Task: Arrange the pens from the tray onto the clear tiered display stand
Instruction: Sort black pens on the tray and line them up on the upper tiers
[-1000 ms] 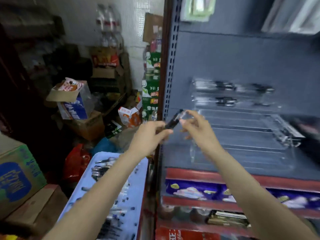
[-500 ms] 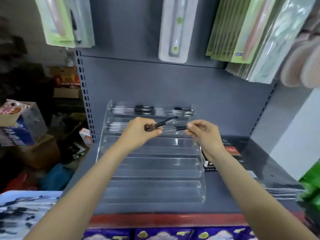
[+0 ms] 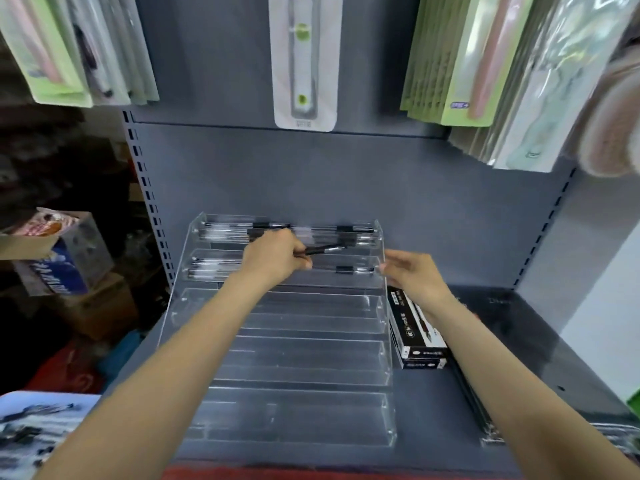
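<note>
A clear tiered display stand [image 3: 284, 368] sits on the grey shelf. Its top two tiers hold several clear-and-black pens [image 3: 353, 270]; the lower tiers are bare. My left hand [image 3: 273, 258] is over the second tier, shut on a black pen [image 3: 325, 250] that points right and slightly up. My right hand [image 3: 412, 275] hovers at the stand's right edge with fingers apart and nothing in it, its fingertips beside the end of a pen lying on the second tier. The light blue tray [image 3: 31, 434] with pens shows at the bottom left corner.
Two black pen boxes [image 3: 415, 337] lie stacked just right of the stand. Packaged goods [image 3: 304, 60] hang above on the grey back panel. Cardboard boxes [image 3: 59, 258] clutter the floor to the left. The grey shelf [image 3: 519, 358] extends to the right.
The view swung from the tray and floor up to the stand. My right hand let go of a pen onto the second tier and drew right; my left hand still grips its pen.
</note>
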`<state>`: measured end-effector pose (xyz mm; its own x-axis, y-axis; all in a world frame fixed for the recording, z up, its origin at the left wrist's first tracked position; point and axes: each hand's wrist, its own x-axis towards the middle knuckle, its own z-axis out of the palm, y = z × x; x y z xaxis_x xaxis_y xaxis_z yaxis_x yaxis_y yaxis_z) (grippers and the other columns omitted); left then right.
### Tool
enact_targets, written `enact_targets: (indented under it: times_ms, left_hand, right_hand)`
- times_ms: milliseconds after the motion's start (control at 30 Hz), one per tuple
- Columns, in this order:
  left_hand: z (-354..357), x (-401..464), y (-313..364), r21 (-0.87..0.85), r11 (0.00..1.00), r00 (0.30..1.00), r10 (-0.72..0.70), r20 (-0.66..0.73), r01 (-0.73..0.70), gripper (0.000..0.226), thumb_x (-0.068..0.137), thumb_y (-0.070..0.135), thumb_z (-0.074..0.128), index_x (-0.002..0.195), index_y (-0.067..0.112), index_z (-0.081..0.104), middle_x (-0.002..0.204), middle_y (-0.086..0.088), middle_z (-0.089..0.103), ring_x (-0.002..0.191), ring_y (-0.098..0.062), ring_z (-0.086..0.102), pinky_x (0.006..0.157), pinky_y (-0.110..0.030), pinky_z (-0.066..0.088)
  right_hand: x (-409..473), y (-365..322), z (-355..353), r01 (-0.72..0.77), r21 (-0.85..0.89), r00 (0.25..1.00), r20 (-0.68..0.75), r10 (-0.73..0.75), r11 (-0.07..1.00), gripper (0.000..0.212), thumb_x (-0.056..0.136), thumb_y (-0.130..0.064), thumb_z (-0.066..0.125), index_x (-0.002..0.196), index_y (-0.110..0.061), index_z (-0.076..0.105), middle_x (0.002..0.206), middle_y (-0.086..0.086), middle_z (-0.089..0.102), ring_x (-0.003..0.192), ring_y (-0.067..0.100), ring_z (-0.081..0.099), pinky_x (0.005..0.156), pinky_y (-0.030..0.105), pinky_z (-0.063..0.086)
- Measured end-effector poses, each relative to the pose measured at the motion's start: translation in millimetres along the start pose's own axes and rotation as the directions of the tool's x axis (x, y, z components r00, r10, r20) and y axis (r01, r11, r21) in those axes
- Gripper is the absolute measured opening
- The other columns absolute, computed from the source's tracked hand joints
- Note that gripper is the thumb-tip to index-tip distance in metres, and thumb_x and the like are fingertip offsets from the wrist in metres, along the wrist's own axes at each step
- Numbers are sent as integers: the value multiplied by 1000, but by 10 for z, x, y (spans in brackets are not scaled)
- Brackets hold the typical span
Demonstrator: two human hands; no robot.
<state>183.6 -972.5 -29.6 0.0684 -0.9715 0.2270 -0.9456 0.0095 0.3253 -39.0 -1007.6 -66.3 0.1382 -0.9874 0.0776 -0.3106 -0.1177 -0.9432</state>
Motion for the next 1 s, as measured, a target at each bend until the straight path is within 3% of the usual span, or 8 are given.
enact_targets:
  times_ms: [233,400,467,567,667,733,900,1000]
  left_hand:
    - [3,82,80,141,987,997,75,2,-74,17,79,37,71,74,21,66,67,4,57,69,-18,54,64,-26,39]
    - [12,33,-1,93,991,994,98,-55,-92,29,83,49,61,84,20,64,72,5,60,77,-19,57,61,-25,36]
    - [20,6,-26,3,994,994,107,-22,-107,31,89,48,52,104,24,63,90,3,63,94,-21,56,68,-27,37]
    - [23,-25,-26,-206,971,979,155,135,-125,31,99,29,37,119,13,55,104,-9,55,104,-26,47,76,-31,36]
    - [35,-27,-5,-138,982,959,157,236,-127,42,101,22,30,141,11,35,127,-12,39,127,-27,28,108,-37,24]
    - [45,-21,32,-134,981,949,171,265,-140,46,101,19,32,146,12,25,125,-11,34,129,-28,25,113,-35,19]
    - [74,42,177,-130,973,967,211,144,-193,43,97,12,46,139,8,40,121,-15,47,123,-28,40,97,-20,25]
    - [112,69,196,-212,958,977,209,51,-194,29,88,10,61,117,11,60,110,-11,61,107,-23,56,88,-21,37]
  right_hand:
    - [13,-7,-24,6,27,1000,26,-7,1000,38,88,-6,62,126,-8,58,119,7,65,107,19,63,100,38,48]
    - [26,-3,-18,-1,32,1000,28,0,999,41,89,-5,60,130,-6,54,123,8,62,111,20,61,98,33,48]
    - [8,-20,-10,4,35,1000,25,-5,999,39,90,-5,58,129,-6,55,123,8,62,110,20,61,94,30,49]
    - [-25,-33,3,10,50,1000,13,-10,999,37,91,-3,56,128,-7,55,123,10,62,109,21,61,91,28,49]
    - [-41,-36,2,1,42,1000,13,-1,999,39,92,-5,56,131,-7,53,126,9,60,113,22,59,94,30,49]
    - [-42,-33,-1,-6,41,1000,14,5,999,40,92,-6,56,132,-8,51,128,8,59,114,21,59,96,32,49]
    - [-38,-13,-12,-11,42,1000,18,10,999,41,91,-7,57,132,-9,52,128,8,59,113,22,59,94,31,50]
    - [-39,-9,-14,-5,42,1000,17,5,999,41,91,-7,57,132,-10,52,128,7,59,113,21,59,91,28,50]
